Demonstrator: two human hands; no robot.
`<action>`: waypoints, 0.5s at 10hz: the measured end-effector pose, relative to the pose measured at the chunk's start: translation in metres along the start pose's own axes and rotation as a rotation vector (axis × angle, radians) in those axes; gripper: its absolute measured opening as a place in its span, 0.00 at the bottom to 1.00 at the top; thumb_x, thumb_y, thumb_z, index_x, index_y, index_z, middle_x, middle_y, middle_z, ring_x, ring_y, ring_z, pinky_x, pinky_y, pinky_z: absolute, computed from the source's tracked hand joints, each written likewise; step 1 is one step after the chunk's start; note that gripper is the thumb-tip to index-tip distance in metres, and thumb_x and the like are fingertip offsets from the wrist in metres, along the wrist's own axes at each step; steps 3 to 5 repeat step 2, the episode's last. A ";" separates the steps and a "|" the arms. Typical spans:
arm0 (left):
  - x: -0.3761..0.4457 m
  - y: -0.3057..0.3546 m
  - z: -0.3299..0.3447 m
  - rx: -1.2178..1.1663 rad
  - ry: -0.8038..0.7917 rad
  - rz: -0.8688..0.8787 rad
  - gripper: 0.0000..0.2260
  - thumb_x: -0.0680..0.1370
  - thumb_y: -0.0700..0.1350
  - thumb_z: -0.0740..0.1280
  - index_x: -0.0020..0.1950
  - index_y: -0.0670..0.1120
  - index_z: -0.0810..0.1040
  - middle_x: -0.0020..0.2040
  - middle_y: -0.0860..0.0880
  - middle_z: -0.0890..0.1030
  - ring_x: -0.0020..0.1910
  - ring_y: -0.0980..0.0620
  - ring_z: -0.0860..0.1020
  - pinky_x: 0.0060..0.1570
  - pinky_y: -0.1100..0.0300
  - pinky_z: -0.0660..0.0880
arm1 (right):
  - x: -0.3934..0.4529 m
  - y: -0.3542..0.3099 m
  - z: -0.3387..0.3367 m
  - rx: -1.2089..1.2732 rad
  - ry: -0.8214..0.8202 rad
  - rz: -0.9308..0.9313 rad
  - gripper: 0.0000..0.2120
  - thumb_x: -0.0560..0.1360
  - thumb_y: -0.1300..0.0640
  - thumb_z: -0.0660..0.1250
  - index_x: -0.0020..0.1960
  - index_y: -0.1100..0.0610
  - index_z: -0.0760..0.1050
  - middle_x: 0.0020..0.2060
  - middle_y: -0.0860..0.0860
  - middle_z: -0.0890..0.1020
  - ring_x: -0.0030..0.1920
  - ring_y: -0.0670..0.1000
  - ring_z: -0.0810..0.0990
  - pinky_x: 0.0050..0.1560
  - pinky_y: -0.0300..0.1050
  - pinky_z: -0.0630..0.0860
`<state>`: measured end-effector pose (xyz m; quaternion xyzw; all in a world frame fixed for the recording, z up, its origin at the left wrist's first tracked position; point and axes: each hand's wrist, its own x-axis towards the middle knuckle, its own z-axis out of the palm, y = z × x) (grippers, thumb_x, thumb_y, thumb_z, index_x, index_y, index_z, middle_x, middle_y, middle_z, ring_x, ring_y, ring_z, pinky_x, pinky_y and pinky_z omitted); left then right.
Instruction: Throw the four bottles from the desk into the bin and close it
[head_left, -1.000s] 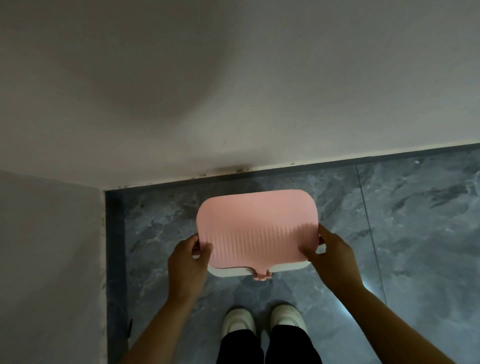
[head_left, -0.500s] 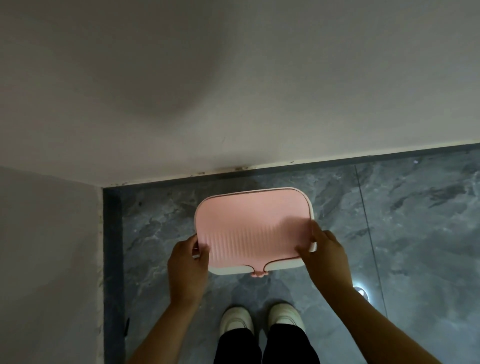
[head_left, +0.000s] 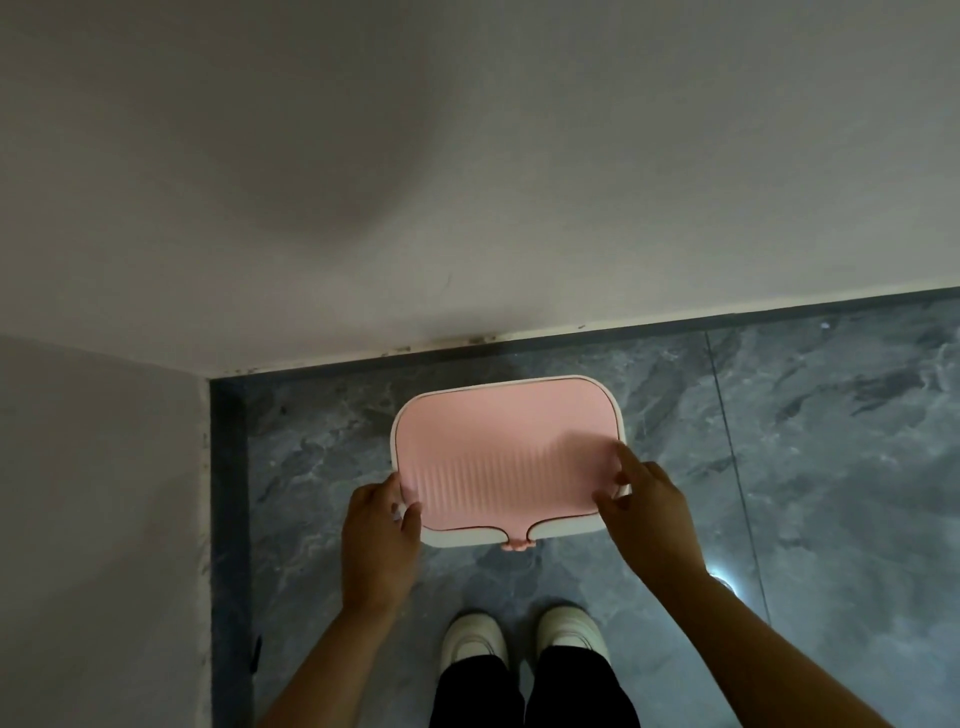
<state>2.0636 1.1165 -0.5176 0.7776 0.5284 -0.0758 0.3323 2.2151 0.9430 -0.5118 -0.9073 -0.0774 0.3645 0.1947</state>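
Atop the bin (head_left: 467, 538), the lid (head_left: 504, 447) now sits flush, hands (head_left: 382, 535) (head_left: 652, 519) still gripping it.

I see grey marbled floor tiles (head_left: 831, 467) from three to six o'clock, a pale wall (head_left: 467, 156) at twelve, a side wall (head_left: 93, 519) at nine, a glare spot (head_left: 724, 579) at four, and white shoes (head_left: 474, 642) and black trousers (head_left: 530, 691) at six.
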 end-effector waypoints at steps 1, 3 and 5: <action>0.000 0.000 -0.006 -0.025 -0.039 -0.003 0.15 0.75 0.40 0.67 0.62 0.41 0.75 0.60 0.40 0.76 0.53 0.47 0.79 0.49 0.60 0.74 | -0.002 0.000 -0.001 0.043 -0.022 0.013 0.25 0.74 0.57 0.67 0.70 0.55 0.67 0.56 0.56 0.79 0.49 0.54 0.82 0.56 0.47 0.76; -0.007 0.004 -0.015 -0.053 -0.049 -0.006 0.15 0.75 0.41 0.67 0.62 0.42 0.75 0.60 0.41 0.77 0.53 0.49 0.78 0.48 0.63 0.72 | -0.010 -0.004 -0.009 0.138 -0.025 0.041 0.21 0.75 0.59 0.66 0.68 0.58 0.70 0.54 0.56 0.81 0.43 0.49 0.78 0.53 0.41 0.74; -0.007 0.004 -0.015 -0.053 -0.049 -0.006 0.15 0.75 0.41 0.67 0.62 0.42 0.75 0.60 0.41 0.77 0.53 0.49 0.78 0.48 0.63 0.72 | -0.010 -0.004 -0.009 0.138 -0.025 0.041 0.21 0.75 0.59 0.66 0.68 0.58 0.70 0.54 0.56 0.81 0.43 0.49 0.78 0.53 0.41 0.74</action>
